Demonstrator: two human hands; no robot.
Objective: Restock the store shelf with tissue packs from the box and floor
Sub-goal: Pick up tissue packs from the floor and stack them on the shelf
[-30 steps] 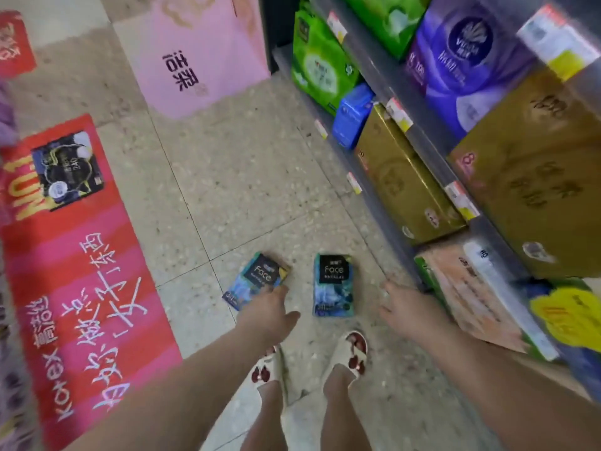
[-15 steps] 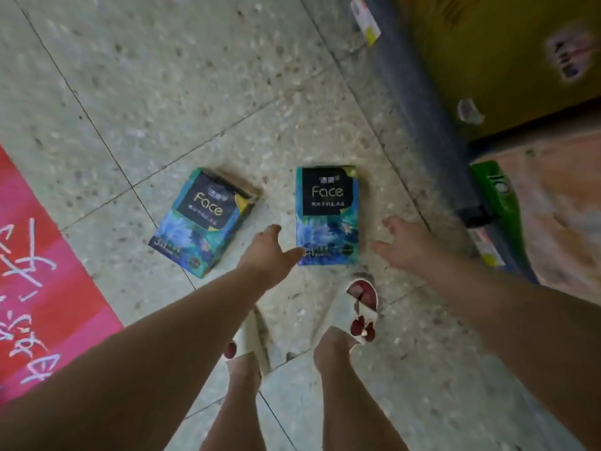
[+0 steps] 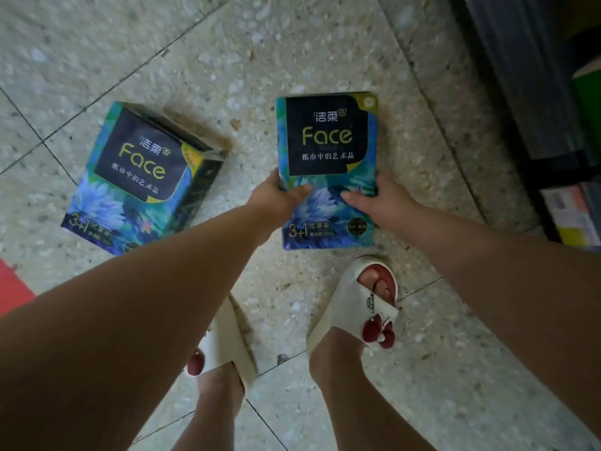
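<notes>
Head cam: half a second back your hands were just reaching, now your left hand [image 3: 276, 198] and right hand [image 3: 380, 203] clamp the right tissue pack [image 3: 327, 170] on the floor [image 3: 227, 60]. Lift next, probably.

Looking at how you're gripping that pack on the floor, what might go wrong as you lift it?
Both hands, left hand and right hand, pinch only the near half of the right Face pack, so its far end may sag or slip out. The second Face pack lies tilted by the left foot; stepping forward might kick it. The shelf edge is close on the right, so the pack could bump it while rising.
</notes>
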